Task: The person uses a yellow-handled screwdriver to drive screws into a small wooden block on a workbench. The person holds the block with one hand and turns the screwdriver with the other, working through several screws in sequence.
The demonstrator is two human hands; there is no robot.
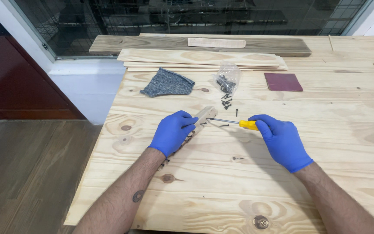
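The right hand [282, 139], in a blue glove, is closed around the yellow handle of a small screwdriver [234, 123], whose thin metal shaft runs leftward, nearly level, with its tip at the upper end of a narrow wood strip [203, 118]. The left hand [172, 131], also gloved in blue, is wrapped over the middle of that strip and presses it flat on the counter [221, 182]; dark screws appear to stand along the strip below the hand, though they are too small to count.

The strip looks light and stiff, so it would likely slide or pivot on the smooth pine unless held down close to where the tip bears. The screwdriver is slim and light; its handle is the natural place to hold it.

A loose black screw [224, 125] lies just under the shaft, and more loose screws [227, 103] are scattered toward a clear plastic bag [227, 79] of them farther back. A grey-blue cloth [168, 83] lies to the left of the bag, a dark red sheet of sandpaper [283, 82] to its right. Stacked pale boards [200, 58] and a darker plank [152, 44] rest along the far edge beneath a window.
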